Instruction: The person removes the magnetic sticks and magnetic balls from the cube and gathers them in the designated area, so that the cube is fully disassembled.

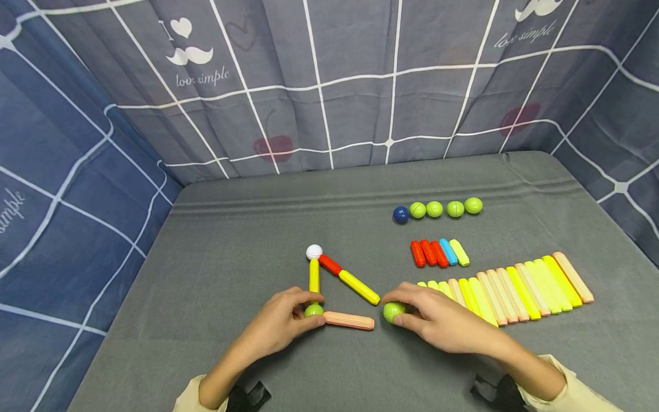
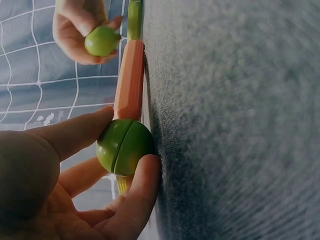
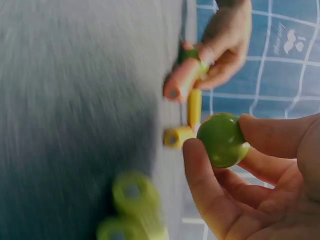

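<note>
My left hand (image 1: 280, 320) pinches a green ball (image 1: 313, 310) at the near left corner of a figure made of sticks. A yellow stick (image 1: 314, 277) runs from that ball up to a white ball (image 1: 314, 252), and a pink stick (image 1: 350, 320) points right from it. From the white ball a red stick (image 1: 330, 264) and a yellow stick (image 1: 360, 287) slant down to the right in one line. My right hand (image 1: 443, 317) pinches another green ball (image 1: 393, 312), just right of the free ends of the pink and slanting yellow sticks.
Right of the right hand lies a row of yellow and pink sticks (image 1: 520, 289), partly behind that hand. Short red, blue and yellow-green sticks (image 1: 436, 253) lie farther back. Behind them stand a blue ball (image 1: 401, 215) and several green balls (image 1: 455, 209). A checked cloth (image 1: 355, 114) hangs along the back.
</note>
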`<state>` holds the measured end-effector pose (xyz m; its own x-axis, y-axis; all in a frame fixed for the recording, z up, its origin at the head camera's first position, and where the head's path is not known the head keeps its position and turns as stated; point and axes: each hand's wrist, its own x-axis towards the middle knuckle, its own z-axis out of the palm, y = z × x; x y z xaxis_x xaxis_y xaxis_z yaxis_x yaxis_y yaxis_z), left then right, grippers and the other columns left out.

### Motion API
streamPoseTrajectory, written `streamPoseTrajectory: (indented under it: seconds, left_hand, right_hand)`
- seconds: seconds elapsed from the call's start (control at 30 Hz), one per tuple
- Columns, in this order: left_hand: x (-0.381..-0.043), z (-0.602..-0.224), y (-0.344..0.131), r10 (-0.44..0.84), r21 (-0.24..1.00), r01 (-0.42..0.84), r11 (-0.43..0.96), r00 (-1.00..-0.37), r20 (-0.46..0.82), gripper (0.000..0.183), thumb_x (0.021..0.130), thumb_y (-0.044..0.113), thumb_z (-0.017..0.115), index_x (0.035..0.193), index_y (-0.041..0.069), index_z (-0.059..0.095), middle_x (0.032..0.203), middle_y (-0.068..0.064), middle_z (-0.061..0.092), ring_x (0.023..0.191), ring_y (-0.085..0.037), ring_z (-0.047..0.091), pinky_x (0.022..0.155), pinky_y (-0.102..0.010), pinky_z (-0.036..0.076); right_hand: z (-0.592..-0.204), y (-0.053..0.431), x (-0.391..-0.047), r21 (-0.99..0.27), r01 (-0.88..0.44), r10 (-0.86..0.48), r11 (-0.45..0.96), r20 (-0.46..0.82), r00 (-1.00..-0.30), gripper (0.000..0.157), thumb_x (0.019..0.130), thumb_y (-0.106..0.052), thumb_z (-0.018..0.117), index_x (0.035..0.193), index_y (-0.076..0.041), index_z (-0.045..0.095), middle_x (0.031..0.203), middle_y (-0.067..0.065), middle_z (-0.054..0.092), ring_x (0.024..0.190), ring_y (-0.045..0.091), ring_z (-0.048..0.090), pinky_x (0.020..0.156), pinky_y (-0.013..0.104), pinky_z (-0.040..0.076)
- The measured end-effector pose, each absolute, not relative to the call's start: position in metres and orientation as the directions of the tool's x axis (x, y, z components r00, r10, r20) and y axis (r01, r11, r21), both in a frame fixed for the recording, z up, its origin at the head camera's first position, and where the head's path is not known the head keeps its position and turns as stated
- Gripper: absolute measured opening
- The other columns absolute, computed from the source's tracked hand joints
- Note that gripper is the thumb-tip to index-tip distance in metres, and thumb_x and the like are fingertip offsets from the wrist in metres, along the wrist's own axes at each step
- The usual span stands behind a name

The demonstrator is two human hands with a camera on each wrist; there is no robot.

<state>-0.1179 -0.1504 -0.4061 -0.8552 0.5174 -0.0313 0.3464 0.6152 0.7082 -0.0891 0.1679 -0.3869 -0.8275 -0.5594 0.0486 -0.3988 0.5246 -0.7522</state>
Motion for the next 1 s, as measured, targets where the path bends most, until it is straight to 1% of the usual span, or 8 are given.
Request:
streamPoseTrajectory:
  seconds: [0.13, 0.23, 0.3, 0.47, 0.53, 0.73, 0.87, 1.0]
  left_hand:
    - [-0.116, -0.406, -0.150, 0.512, 0.687, 0.355, 0.633, -0.859, -0.028, 0.039, 0.087, 0.030, 0.077, 0.122, 0.014, 0.069, 0.091, 0.009, 0.057, 0.073, -0.005, 0.052, 0.061, -0.024, 0.047]
    - [-0.116, -0.406, -0.150, 0.500, 0.680, 0.340, 0.650, -0.865, -0.046, 0.040, 0.087, 0.029, 0.078, 0.123, 0.015, 0.068, 0.089, 0.011, 0.055, 0.072, -0.006, 0.052, 0.060, -0.024, 0.046]
    - [-0.117, -0.406, -0.150, 0.493, 0.676, 0.329, 0.659, -0.868, -0.058, 0.040, 0.087, 0.028, 0.078, 0.124, 0.015, 0.068, 0.089, 0.011, 0.055, 0.071, -0.006, 0.052, 0.060, -0.025, 0.047]
    - [-0.116, -0.406, -0.151, 0.486, 0.673, 0.322, 0.666, -0.872, -0.064, 0.041, 0.087, 0.029, 0.078, 0.123, 0.015, 0.068, 0.091, 0.010, 0.055, 0.071, -0.006, 0.051, 0.059, -0.026, 0.047]
    - [-0.116, -0.406, -0.152, 0.486, 0.675, 0.320, 0.665, -0.872, -0.065, 0.041, 0.087, 0.029, 0.078, 0.123, 0.015, 0.068, 0.093, 0.010, 0.056, 0.071, -0.006, 0.051, 0.059, -0.026, 0.047]
    - [-0.115, -0.406, -0.152, 0.480, 0.681, 0.307, 0.665, -0.874, -0.074, 0.040, 0.087, 0.030, 0.078, 0.123, 0.017, 0.068, 0.095, 0.011, 0.056, 0.073, -0.006, 0.052, 0.061, -0.026, 0.047]
    - [-0.116, -0.408, -0.151, 0.484, 0.684, 0.306, 0.662, -0.872, -0.079, 0.040, 0.087, 0.031, 0.078, 0.123, 0.017, 0.068, 0.095, 0.011, 0.056, 0.073, -0.006, 0.053, 0.062, -0.026, 0.047]
    - [-0.117, -0.409, -0.150, 0.489, 0.687, 0.309, 0.657, -0.869, -0.078, 0.040, 0.087, 0.032, 0.078, 0.123, 0.018, 0.068, 0.094, 0.012, 0.055, 0.073, -0.006, 0.053, 0.063, -0.026, 0.047]
  right_hand:
    - [-0.376, 0.191, -0.096, -0.785, -0.353, -0.471, 0.509, 0.090, -0.877, 0.021, 0.096, -0.017, 0.067, 0.116, -0.012, 0.067, 0.102, -0.008, 0.063, 0.087, 0.009, 0.058, 0.072, 0.026, 0.051]
    - [-0.369, 0.215, -0.104, -0.793, -0.316, -0.372, 0.521, 0.122, -0.920, 0.025, 0.094, -0.013, 0.069, 0.118, -0.007, 0.067, 0.109, 0.000, 0.064, 0.090, 0.011, 0.060, 0.074, 0.026, 0.054]
    - [-0.364, 0.234, -0.112, -0.791, -0.265, -0.288, 0.552, 0.117, -0.950, 0.029, 0.093, -0.011, 0.070, 0.121, -0.004, 0.065, 0.109, 0.006, 0.064, 0.087, 0.012, 0.062, 0.070, 0.027, 0.055]
    - [-0.357, 0.285, -0.140, -0.763, -0.068, -0.087, 0.643, 0.016, -0.996, 0.043, 0.096, -0.021, 0.067, 0.132, 0.000, 0.057, 0.111, 0.017, 0.065, 0.076, 0.021, 0.065, 0.063, 0.031, 0.052]
    - [-0.358, 0.302, -0.153, -0.743, -0.004, -0.035, 0.670, -0.026, -0.999, 0.048, 0.097, -0.025, 0.066, 0.135, 0.002, 0.053, 0.116, 0.021, 0.063, 0.075, 0.023, 0.065, 0.066, 0.029, 0.051]
    - [-0.366, 0.338, -0.192, -0.747, 0.080, 0.008, 0.660, -0.100, -0.995, 0.054, 0.100, -0.020, 0.060, 0.141, 0.011, 0.041, 0.130, 0.031, 0.049, 0.078, 0.013, 0.066, 0.071, 0.027, 0.055]
    - [-0.374, 0.351, -0.213, -0.757, 0.115, 0.032, 0.643, -0.124, -0.992, 0.053, 0.100, -0.011, 0.059, 0.139, 0.017, 0.038, 0.129, 0.036, 0.042, 0.074, 0.007, 0.062, 0.070, 0.029, 0.057]
    - [-0.380, 0.358, -0.227, -0.747, 0.140, 0.043, 0.650, -0.148, -0.988, 0.050, 0.098, -0.005, 0.058, 0.137, 0.019, 0.038, 0.127, 0.039, 0.041, 0.073, 0.006, 0.061, 0.069, 0.029, 0.057]
